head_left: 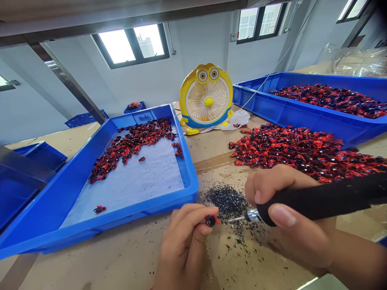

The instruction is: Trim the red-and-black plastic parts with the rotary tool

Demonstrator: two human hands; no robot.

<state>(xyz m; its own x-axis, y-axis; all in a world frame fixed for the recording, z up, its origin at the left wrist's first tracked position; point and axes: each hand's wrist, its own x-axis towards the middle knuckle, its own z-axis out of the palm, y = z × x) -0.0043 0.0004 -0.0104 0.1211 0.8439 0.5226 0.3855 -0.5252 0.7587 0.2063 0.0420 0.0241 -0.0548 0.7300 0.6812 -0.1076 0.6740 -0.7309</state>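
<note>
Between thumb and fingers, my left hand (186, 237) pinches a small red-and-black part (211, 220), its round dark end facing me. My right hand (290, 209) is wrapped around a black-handled rotary tool (320, 197) with a silver chuck. The tool's thin metal bit (236, 219) points left and sits close beside the red edge of the part; whether it touches I cannot tell. Under the bit lies a heap of black shavings (228, 199) on the brown tabletop (127, 257).
A blue tray (189, 177) at left holds many similar parts on a white liner. More lie in a loose pile (290, 147) at right, with another blue tray (302, 114) behind. A yellow fan (208, 98) stands at the back; a metal post (71, 82) rises at left.
</note>
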